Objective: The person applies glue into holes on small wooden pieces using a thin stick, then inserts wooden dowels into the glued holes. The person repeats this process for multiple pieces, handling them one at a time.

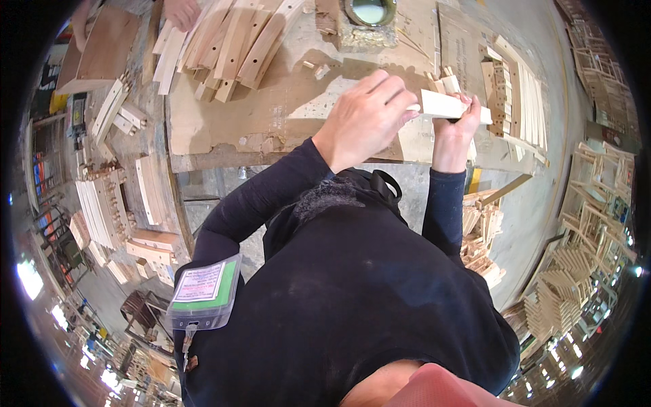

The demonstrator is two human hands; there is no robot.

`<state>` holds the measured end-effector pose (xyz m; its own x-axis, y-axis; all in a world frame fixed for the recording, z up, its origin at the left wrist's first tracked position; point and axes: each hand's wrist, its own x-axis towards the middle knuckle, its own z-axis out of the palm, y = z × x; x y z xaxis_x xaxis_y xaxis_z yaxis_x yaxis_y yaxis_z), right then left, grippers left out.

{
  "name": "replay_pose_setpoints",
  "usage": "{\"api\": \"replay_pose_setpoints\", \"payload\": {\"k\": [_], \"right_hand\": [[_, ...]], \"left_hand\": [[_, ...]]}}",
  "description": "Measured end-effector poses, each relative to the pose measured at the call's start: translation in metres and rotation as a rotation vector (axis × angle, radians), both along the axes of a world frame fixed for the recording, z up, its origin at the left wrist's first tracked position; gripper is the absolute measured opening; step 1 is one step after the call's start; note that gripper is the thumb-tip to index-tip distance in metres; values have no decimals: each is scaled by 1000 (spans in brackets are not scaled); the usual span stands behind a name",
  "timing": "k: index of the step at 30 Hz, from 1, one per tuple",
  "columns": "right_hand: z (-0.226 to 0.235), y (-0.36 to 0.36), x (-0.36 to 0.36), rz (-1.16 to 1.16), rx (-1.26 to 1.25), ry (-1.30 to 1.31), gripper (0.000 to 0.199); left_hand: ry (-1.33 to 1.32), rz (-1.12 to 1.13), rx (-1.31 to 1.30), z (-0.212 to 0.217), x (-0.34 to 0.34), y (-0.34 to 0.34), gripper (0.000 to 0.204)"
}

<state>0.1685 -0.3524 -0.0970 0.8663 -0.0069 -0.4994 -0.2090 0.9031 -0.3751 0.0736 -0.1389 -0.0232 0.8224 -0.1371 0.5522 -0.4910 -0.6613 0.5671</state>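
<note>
My right hand (457, 129) is closed around a pale, flat wooden slat (442, 104), which lies level above the bench with its left end pointing at my other hand. My left hand (366, 121) has its fingers pinched on a small pale wooden dowel (412, 107) close to that end. Whether dowel and slat touch I cannot tell. Short wooden pieces (446, 83) lie just beyond the slat. A couple of small wooden bits (316, 68) rest on the cardboard-covered workbench (230, 129).
A pot of whitish liquid (370, 11) stands on a block at the far edge. Curved wooden rails with holes (234, 47) are piled far left, where another person's hand (182, 12) rests. Stacked slats (529, 102) line the bench's right. Wooden parts (102, 210) crowd the left side.
</note>
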Motion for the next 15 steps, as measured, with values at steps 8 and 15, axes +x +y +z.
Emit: {"api": "replay_pose_setpoints", "payload": {"k": [8,15], "right_hand": [[18,7,5,-97,-100,4,32],[8,4,11,-88,-20,-25,30]], "left_hand": [[6,-43,328,-2,3,0,16],[-2,-90,547,11,8,-7,15]]}}
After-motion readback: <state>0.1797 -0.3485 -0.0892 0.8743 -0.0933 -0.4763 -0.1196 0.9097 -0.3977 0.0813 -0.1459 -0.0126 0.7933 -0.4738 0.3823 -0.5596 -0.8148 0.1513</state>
